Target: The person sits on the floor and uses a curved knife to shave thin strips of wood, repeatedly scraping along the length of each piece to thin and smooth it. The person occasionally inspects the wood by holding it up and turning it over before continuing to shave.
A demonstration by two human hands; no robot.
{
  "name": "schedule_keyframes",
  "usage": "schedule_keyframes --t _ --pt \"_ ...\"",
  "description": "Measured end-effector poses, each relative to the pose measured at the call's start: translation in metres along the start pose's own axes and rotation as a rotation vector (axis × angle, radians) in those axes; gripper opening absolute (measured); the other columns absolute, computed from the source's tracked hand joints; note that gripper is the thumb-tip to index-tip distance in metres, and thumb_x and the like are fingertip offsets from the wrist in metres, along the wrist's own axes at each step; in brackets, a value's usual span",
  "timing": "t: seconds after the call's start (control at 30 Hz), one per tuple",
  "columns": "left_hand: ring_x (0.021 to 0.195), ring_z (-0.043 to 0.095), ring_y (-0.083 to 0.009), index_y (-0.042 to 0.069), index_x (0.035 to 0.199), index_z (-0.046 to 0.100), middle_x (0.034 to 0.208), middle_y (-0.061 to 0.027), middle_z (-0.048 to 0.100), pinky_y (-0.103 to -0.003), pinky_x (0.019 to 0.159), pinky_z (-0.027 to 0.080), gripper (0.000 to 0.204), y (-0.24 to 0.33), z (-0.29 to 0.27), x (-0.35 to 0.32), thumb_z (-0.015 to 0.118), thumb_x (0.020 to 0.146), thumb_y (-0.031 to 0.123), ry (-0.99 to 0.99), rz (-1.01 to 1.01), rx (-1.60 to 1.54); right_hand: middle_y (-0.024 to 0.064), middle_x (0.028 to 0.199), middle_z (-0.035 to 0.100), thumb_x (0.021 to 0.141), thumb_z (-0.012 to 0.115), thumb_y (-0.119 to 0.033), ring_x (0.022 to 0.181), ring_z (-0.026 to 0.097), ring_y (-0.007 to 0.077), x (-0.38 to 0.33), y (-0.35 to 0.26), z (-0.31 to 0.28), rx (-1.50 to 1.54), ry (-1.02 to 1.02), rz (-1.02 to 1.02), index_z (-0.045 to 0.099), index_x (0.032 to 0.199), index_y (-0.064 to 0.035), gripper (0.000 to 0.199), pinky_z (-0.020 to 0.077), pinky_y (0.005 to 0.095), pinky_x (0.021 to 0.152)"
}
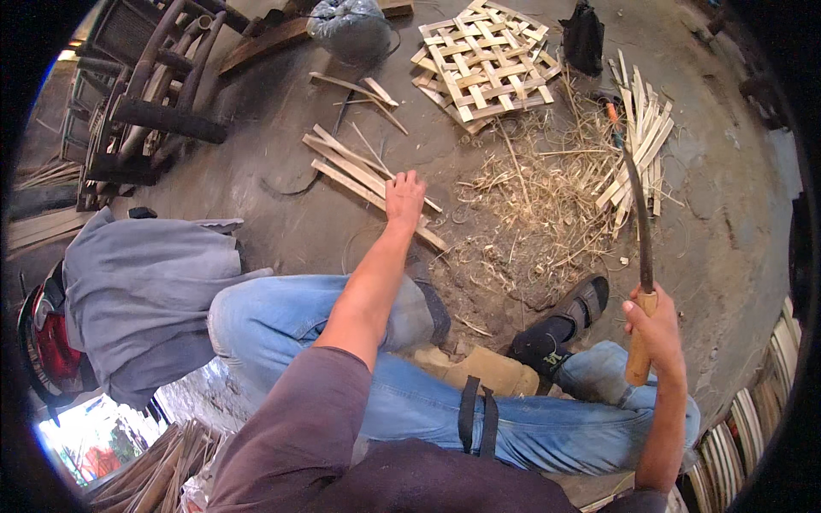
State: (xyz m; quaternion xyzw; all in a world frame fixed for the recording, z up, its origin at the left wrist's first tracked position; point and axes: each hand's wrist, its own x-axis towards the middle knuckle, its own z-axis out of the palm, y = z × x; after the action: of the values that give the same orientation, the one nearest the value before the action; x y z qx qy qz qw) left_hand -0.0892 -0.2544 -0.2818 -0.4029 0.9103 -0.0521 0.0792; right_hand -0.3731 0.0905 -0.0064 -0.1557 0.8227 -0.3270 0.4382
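Note:
My left hand (pixel 406 198) reaches out to a small bundle of pale split bamboo strips (pixel 349 183) on the floor, its fingers curled down over one of them. Part of that strip is hidden under the hand. In my right hand (pixel 660 329), held over my bent leg at the right, is a long, slightly curved knife (pixel 644 248). My fingers wrap round its light wooden handle, and the dark blade points away from me. Between the two hands, bamboo shavings (pixel 547 184) lie scattered on the floor.
Woven lattice panels (pixel 479 79) lie stacked at the far middle, beside a black bag (pixel 583 41). More strips (pixel 641 141) are heaped at right, near an orange-handled tool (pixel 612 114). A grey stuffed bag (pixel 349 32) and dark wooden chairs (pixel 167 120) stand far left; a block (pixel 492 372) sits by my foot.

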Motion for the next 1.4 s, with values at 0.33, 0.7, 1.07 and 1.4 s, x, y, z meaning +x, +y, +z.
schedule_keyframes --t 0.33,0.7,1.07,1.4 --pt "0.079 0.064 -0.0298 0.009 0.097 0.061 0.088 -0.0084 0.066 -0.041 0.073 0.050 0.009 -0.020 -0.195 0.110 0.062 0.091 0.015 1.034 -0.133 -0.576 0.0016 0.075 0.057 0.081 0.071 -0.010 0.062 0.056 0.0101 -0.002 -0.002 0.011 -0.007 0.030 -0.087 0.054 0.096 -0.0037 0.024 0.0476 0.0280 0.058" --pt "0.075 0.060 -0.0095 0.008 0.105 0.056 0.090 0.0005 0.062 -0.031 0.065 0.056 0.015 -0.003 -0.279 0.084 0.060 0.097 0.020 0.322 -0.344 -1.898 0.0093 0.099 0.069 0.085 0.074 -0.017 0.084 0.067 0.0145 -0.016 -0.023 0.061 0.482 -0.250 -0.108 0.057 0.105 -0.0028 0.030 0.0550 0.0298 0.071" --pt "0.090 0.063 -0.0141 0.010 0.116 0.053 0.103 -0.0015 0.064 -0.036 0.081 0.052 0.023 0.033 -0.253 0.071 0.055 0.099 0.026 0.044 -0.359 -1.903 0.0011 0.085 0.061 0.074 0.080 -0.004 0.077 0.060 0.0098 -0.037 -0.008 0.095 0.469 -0.402 -0.074 0.058 0.097 -0.0049 0.032 0.0507 0.0269 0.072" --pt "0.124 0.050 -0.0319 -0.001 0.131 0.052 0.127 -0.0175 0.057 -0.041 0.106 0.039 0.044 0.064 -0.277 -0.017 0.054 0.087 0.004 0.282 -0.022 -1.261 0.0016 0.085 0.062 0.077 0.079 -0.009 0.073 0.061 0.0102 -0.044 -0.012 0.084 0.699 -0.415 0.145 0.059 0.099 -0.0071 0.030 0.0513 0.0281 0.067"
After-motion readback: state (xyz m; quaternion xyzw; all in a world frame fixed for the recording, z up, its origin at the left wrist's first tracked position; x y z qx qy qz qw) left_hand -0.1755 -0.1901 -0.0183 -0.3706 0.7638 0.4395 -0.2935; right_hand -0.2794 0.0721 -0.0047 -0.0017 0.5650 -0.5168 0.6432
